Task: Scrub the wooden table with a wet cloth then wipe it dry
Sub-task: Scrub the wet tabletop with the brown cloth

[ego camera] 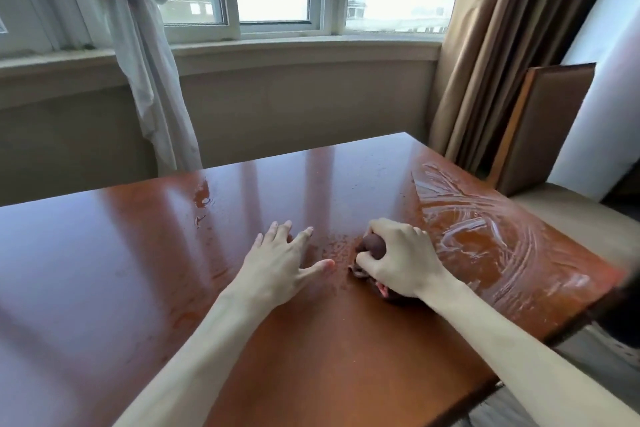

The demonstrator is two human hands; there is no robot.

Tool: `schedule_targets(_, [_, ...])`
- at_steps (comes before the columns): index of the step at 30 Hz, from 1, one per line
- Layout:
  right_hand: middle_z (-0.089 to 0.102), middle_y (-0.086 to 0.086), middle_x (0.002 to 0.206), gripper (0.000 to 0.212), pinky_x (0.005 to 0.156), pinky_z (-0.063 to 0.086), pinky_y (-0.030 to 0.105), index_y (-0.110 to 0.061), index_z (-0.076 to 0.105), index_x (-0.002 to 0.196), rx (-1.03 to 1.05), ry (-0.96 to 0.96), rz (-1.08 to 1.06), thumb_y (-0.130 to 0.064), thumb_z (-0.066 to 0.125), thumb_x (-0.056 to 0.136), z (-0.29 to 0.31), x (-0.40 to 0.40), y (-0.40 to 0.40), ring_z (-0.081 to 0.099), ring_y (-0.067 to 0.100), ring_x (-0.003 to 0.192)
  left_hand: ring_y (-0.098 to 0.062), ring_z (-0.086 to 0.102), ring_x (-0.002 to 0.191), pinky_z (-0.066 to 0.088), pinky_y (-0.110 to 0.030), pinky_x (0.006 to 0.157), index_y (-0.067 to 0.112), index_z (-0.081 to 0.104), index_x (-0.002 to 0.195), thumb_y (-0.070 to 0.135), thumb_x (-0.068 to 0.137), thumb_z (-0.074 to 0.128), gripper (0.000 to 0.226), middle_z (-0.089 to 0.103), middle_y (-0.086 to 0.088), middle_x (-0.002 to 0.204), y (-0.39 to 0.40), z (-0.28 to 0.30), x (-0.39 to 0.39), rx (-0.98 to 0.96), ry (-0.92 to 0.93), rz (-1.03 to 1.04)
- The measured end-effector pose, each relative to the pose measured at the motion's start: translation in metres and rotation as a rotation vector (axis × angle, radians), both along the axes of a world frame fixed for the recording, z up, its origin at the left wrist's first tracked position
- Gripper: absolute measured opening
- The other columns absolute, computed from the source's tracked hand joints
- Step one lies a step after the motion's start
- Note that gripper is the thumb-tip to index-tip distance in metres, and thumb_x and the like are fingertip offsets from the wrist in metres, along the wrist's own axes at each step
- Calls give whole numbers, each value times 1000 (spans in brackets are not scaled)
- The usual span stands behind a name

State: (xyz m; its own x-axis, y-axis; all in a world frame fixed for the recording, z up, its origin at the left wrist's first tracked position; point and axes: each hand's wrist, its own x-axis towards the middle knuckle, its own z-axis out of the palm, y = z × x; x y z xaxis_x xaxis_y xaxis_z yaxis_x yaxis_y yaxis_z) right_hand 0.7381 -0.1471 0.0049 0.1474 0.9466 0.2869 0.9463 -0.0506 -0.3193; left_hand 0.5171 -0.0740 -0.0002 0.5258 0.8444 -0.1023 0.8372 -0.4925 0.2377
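Near the middle of the wooden table (104,253), a little toward its right edge, the right hand (398,258) clenches a bunched dark cloth (375,246) and presses it onto the surface; only small parts of the cloth show between and beneath the fingers. Just beside it, the left hand (280,263) rests flat with fingers spread and relaxed, grasping nothing. The head view is the only one, and it shows the work partly done: the far right corner and right edge carry a patch of whitish swirled streaks (485,229), which I take to be wet scrubbing marks. A few water drops (202,199) sit toward the far edge, left of centre. The left half looks glossy and unstreaked, so it likely remains to be scrubbed, and drying has not begun.
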Motion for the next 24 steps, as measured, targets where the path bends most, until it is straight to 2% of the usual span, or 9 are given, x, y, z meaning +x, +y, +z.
schedule_targets(2, [62,-8,76,28,64,45,31,-23,57,78,-17,1,17,-51,62,76,0,15,7,57,18,71,-28,13,154,16,-47,125,34,21,159,78,91,34,82,19,-10,166,17,-2,16,27,0,2])
schedule_targets(5, [66,-7,82,23,65,43,29,-26,58,78,33,9,-152,-49,63,83,9,48,54,61,20,77,-31,21,151,24,-51,120,33,27,157,72,94,36,75,28,-11,161,32,-7,42,81,29,-12])
schedule_targets(8, [65,-5,82,24,65,44,29,-28,56,78,42,-27,-133,-51,61,83,3,52,67,60,20,75,-39,12,152,21,-61,119,41,19,158,74,94,34,73,15,-11,165,37,-9,60,37,63,5])
schedule_targets(10, [60,-6,78,27,63,46,31,-28,52,76,40,-27,-64,-54,58,79,-5,56,61,58,20,71,-43,14,150,23,-64,117,45,16,157,78,92,32,75,14,-13,166,42,-10,66,7,131,5])
schedule_targets(13, [61,-7,76,27,64,44,31,-27,53,73,29,2,-129,-52,60,79,-1,82,93,57,22,72,-43,33,139,35,-62,108,42,31,152,72,94,36,65,36,-13,151,54,0,76,33,183,7])
schedule_targets(15, [58,-5,76,26,67,39,31,-27,51,71,37,15,-226,-48,62,81,1,101,125,56,26,74,-40,32,141,36,-62,108,35,39,148,63,99,37,57,39,-10,147,60,6,88,111,172,-8])
schedule_targets(17, [58,-2,76,26,67,38,32,-23,54,73,42,-3,-275,-47,61,81,0,117,157,57,30,76,-41,18,149,29,-65,113,35,32,153,63,100,36,60,25,-11,160,71,8,100,111,149,-7])
schedule_targets(20, [65,2,84,24,71,42,33,-22,58,79,31,-8,-315,-46,61,80,-2,142,199,57,32,81,-45,-2,153,19,-72,114,42,7,159,79,89,33,83,-5,-11,168,96,8,117,-19,218,31])
schedule_targets(24, [72,0,98,17,79,45,34,-29,65,84,52,43,-370,-44,61,80,-4,182,260,65,33,96,-47,-9,152,19,-73,112,50,-10,155,91,74,34,101,-19,-9,167,119,5,126,-140,290,93])
